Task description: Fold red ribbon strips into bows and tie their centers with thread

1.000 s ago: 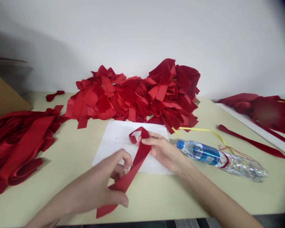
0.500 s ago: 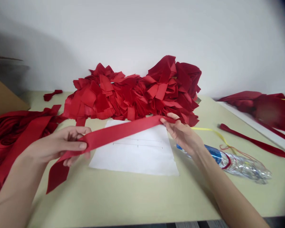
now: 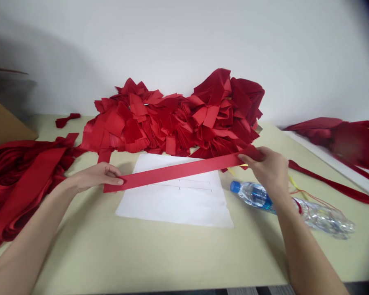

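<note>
A red ribbon strip (image 3: 178,168) stretches nearly straight between my two hands, slanting up to the right. My left hand (image 3: 100,176) pinches it close to its left end, thumb on top. At the other end, my right hand (image 3: 266,166) grips the ribbon between thumb and fingers, some of which are hidden. Beneath the strip lies a white paper sheet (image 3: 175,209) with thin ruled lines and tick marks, partly covered by the ribbon.
Behind the paper is a big heap of red ribbon pieces (image 3: 169,123). Long folded ribbons (image 3: 27,176) lie at left, near a brown cardboard piece (image 3: 6,123). On the right are a plastic bottle (image 3: 252,194) with a blue cap, a narrow red strip (image 3: 335,184) and more red fabric (image 3: 347,139).
My right hand has moved right, and my left hand has slid toward the ribbon's left end. The tail that hung below my left hand is gone, and the strip is pulled straighter.
</note>
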